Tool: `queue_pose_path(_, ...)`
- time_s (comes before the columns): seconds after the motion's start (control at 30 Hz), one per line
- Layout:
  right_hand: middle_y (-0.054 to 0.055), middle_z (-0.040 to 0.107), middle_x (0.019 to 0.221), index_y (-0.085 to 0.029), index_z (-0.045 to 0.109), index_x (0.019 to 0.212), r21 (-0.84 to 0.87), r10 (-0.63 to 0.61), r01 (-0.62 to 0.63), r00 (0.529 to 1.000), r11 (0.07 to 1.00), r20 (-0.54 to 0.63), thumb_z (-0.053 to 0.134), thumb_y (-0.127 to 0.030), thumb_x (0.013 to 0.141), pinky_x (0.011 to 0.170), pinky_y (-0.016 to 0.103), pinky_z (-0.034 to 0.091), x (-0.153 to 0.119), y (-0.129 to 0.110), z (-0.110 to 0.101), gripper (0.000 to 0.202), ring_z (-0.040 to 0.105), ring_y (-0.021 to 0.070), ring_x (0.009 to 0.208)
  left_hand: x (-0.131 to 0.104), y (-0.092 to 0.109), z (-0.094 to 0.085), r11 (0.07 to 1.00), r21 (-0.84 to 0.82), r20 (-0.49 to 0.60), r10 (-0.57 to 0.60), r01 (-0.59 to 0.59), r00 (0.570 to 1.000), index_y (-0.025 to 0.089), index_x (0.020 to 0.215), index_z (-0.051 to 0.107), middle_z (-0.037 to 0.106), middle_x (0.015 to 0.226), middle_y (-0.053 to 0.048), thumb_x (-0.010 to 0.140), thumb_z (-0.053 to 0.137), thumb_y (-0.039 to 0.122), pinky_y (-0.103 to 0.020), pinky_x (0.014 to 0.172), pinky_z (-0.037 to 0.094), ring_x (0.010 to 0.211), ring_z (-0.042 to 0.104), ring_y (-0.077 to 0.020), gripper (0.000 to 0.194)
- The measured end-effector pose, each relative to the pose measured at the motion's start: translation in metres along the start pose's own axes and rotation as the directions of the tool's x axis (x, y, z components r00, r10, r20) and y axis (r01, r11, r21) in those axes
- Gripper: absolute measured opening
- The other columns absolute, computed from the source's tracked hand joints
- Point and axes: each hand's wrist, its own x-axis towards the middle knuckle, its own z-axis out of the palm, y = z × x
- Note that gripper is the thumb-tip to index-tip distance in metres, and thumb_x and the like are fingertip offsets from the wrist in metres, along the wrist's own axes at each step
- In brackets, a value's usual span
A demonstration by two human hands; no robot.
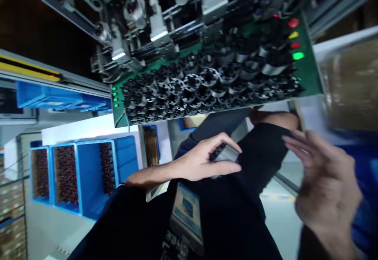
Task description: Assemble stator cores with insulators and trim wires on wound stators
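Observation:
My left hand (203, 159), at the centre over my lap, grips a short metallic ring (227, 154) with black parts at its side, held between thumb and fingers. At the right, my right hand (327, 177) is raised and blurred; its fingers point up and left, and no object shows between them. Above both hands, many similar silver and black rings (192, 82) sit packed in rows on the green machine surface (310, 65).
Metal clamps and rods (159, 31) of the machine hang over the rings. Blue bins (94, 181) with dark reddish parts stand at the left. A badge (186, 208) hangs at my chest. Blue material (367, 181) lies at the far right.

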Motion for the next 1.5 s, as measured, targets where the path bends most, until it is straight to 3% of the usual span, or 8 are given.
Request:
queue_pose_path(0.13,0.013,0.084,0.152,-0.058,0.071,0.173,-0.277,0.145,-0.12,0.987,0.953,0.069,0.06,-0.068,0.118,0.112,0.085,0.067,-0.008,0.034,-0.03,0.057,0.083,0.0591,0.136,-0.061,0.056,-0.096,0.828,0.551,-0.123,0.199,-0.1,0.972,0.035,0.144,0.075,0.079,0.117,-0.012,0.095,0.092,0.079,-0.051,0.072,0.064,0.091,0.077,-0.0366,0.068)
queue_pose_path(0.27,0.014,0.088,0.143,-0.062,0.069,0.171,-0.453,0.15,0.027,0.925,0.891,0.349,0.065,-0.064,0.116,0.098,0.078,0.075,-0.015,0.059,-0.041,0.055,0.088,0.0567,0.129,-0.098,0.121,-0.181,0.554,0.828,-0.235,0.198,0.089,0.952,0.03,0.146,0.076,0.078,0.123,-0.012,0.096,0.099,0.064,-0.046,0.084,0.062,0.1,0.076,-0.0343,0.065)
queue_pose_path(0.5,0.012,0.086,0.154,-0.034,0.077,0.167,-0.482,0.188,0.123,0.816,0.867,0.546,0.063,-0.069,0.12,0.1,0.047,0.082,-0.021,0.062,-0.014,0.06,0.091,0.038,0.133,-0.072,0.151,-0.273,0.306,0.901,-0.348,0.083,0.308,0.934,0.022,0.13,0.08,0.076,0.12,-0.014,0.082,0.101,0.081,-0.053,0.107,0.064,0.106,0.077,-0.0388,0.079)
queue_pose_path(0.67,0.015,0.086,0.149,-0.033,0.077,0.167,-0.511,0.219,0.096,0.826,0.854,0.52,0.062,-0.071,0.12,0.082,0.038,0.08,-0.022,0.054,-0.008,0.062,0.092,0.0355,0.126,-0.046,0.135,-0.29,0.274,0.936,-0.232,0.014,0.219,0.973,0.024,0.13,0.078,0.077,0.127,-0.015,0.085,0.097,0.086,-0.055,0.115,0.062,0.115,0.079,-0.0409,0.079)
queue_pose_path(0.8,0.014,0.087,0.144,-0.034,0.077,0.165,-0.525,0.236,0.081,0.827,0.847,0.509,0.063,-0.074,0.12,0.096,0.046,0.081,-0.029,0.057,-0.012,0.062,0.093,0.0369,0.124,-0.037,0.131,-0.288,0.216,0.957,-0.191,-0.031,0.193,0.981,0.023,0.133,0.075,0.077,0.13,-0.016,0.091,0.091,0.088,-0.053,0.114,0.062,0.12,0.08,-0.0421,0.08)
queue_pose_path(0.97,0.014,0.086,0.146,-0.036,0.076,0.167,-0.56,0.325,0.02,0.797,0.828,0.51,0.059,-0.078,0.12,0.092,0.043,0.08,-0.038,0.066,-0.01,0.064,0.092,0.0355,0.126,-0.032,0.144,-0.269,-0.037,0.976,-0.22,-0.174,0.216,0.96,0.021,0.151,0.067,0.075,0.148,-0.016,0.114,0.076,0.069,-0.046,0.109,0.063,0.132,0.081,-0.039,0.061)
queue_pose_path(1.3,0.012,0.084,0.15,-0.039,0.07,0.171,-0.564,0.36,0.003,0.766,0.826,0.532,0.054,-0.078,0.122,0.108,0.051,0.079,-0.036,0.068,-0.006,0.065,0.091,0.0358,0.129,-0.025,0.138,-0.258,-0.21,0.958,-0.248,-0.251,0.198,0.936,0.018,0.154,0.065,0.074,0.15,-0.018,0.116,0.076,0.065,-0.047,0.106,0.065,0.14,0.077,-0.0419,0.061)
queue_pose_path(1.5,0.006,0.088,0.139,-0.061,0.067,0.17,-0.52,0.316,0.0,0.793,0.854,0.52,0.06,-0.073,0.116,0.103,0.062,0.081,-0.032,0.073,-0.006,0.055,0.092,0.0425,0.127,-0.029,0.127,-0.26,-0.136,0.971,-0.221,-0.202,0.197,0.954,0.017,0.158,0.066,0.074,0.153,-0.022,0.116,0.064,0.078,-0.051,0.11,0.065,0.146,0.074,-0.0454,0.074)
